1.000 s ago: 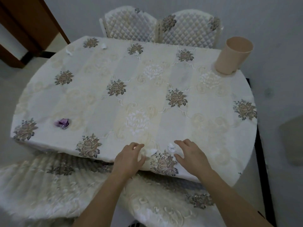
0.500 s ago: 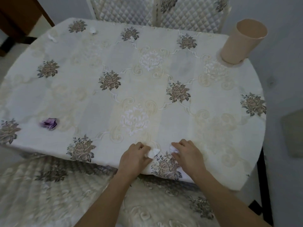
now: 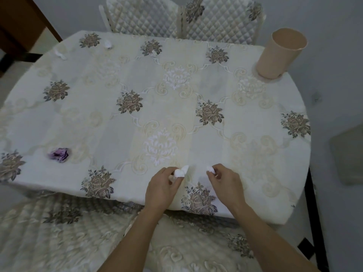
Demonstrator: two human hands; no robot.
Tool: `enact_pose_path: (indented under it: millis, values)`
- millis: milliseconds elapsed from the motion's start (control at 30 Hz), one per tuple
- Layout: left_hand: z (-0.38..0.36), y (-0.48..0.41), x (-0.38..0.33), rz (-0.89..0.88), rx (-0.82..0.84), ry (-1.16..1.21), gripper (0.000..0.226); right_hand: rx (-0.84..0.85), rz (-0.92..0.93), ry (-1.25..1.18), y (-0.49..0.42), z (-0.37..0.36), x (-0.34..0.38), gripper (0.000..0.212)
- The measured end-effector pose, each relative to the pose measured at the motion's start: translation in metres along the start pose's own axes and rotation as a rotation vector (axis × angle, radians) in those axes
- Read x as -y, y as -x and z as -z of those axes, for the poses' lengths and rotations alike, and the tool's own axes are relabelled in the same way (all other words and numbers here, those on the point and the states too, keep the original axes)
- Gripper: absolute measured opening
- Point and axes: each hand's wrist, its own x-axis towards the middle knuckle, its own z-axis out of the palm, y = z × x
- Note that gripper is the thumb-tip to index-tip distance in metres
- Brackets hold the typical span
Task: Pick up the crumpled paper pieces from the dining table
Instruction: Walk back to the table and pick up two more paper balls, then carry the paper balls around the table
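Head view, A: How will those paper pieces handle?

B: Light, soft, crushable, I'd judge; a fingertip pinch anywhere works. Five visible: purple wad at 9 o'clock, two white scraps at 11, one pinched by left hand, one pinched by right hand, 6 o'clock.

A: Anything else?

B: One beige cup, 2 o'clock.

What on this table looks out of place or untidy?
Crumpled paper litters the tablecloth: a purple piece near the left edge and two white pieces at the far left corner. The beige cup stands upright; nothing is spilled.
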Motion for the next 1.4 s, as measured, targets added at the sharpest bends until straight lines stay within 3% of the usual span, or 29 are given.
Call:
enact_pose_path:
  millis: [333, 667, 933, 1167, 1400]
  values:
    - [0.056, 0.003, -0.088, -0.127, -0.189, 0.218, 0.012, -0.286, 0.086, -0.24, 0.005, 0.081, 0.073, 0.013]
    - [0.083, 0.01, -0.159, -0.325, -0.206, 0.26, 0.014, -0.497, 0.109, -0.268, 0.027, 0.14, 0.102, 0.012]
    - [0.061, 0.02, -0.184, -0.48, -0.053, 0.272, 0.013, -0.685, -0.018, -0.216, 0.079, 0.164, 0.083, 0.018]
    - [0.018, 0.047, -0.205, -0.65, 0.16, 0.275, 0.018, -0.887, -0.251, -0.17, 0.153, 0.174, 0.038, 0.012]
    - [-0.026, 0.092, -0.247, -0.763, 0.354, 0.292, 0.018, -1.072, -0.394, -0.138, 0.229, 0.193, -0.003, 0.02]
